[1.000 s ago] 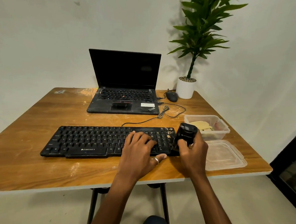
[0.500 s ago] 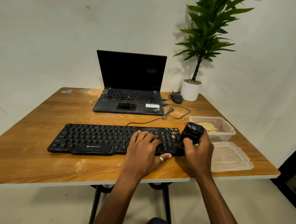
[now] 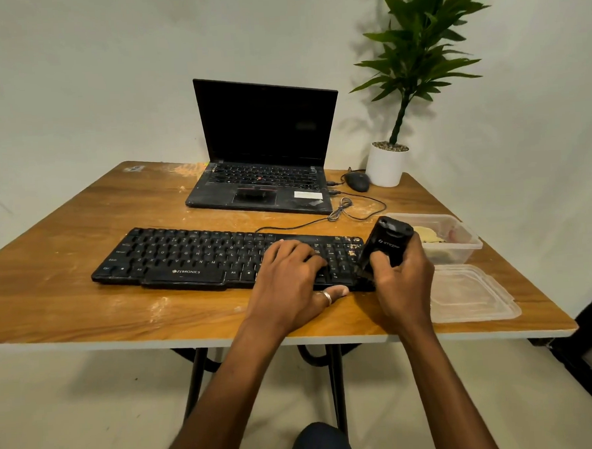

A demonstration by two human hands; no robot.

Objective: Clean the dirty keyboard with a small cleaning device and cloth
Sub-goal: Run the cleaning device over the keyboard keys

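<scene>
A black keyboard (image 3: 186,254) lies across the wooden table (image 3: 69,305), with pale crumbs on its right-hand number keys. My left hand (image 3: 291,283) rests flat on the keys right of centre, fingers spread, a ring on the thumb. My right hand (image 3: 402,280) grips a small black cleaning device (image 3: 386,242), tilted, its lower end at the keyboard's right edge. A yellow cloth (image 3: 427,236) sits in a clear plastic box (image 3: 460,246) just right of the device.
A black laptop (image 3: 267,157) stands open behind the keyboard. A mouse (image 3: 355,181) and a coiled cable (image 3: 342,211) lie beside it. A potted plant (image 3: 387,164) occupies the back right corner. A clear lid (image 3: 469,294) lies at the front right.
The camera view has shifted a little, so everything sits further right in the frame. Both hands keep their places on the keyboard and device.
</scene>
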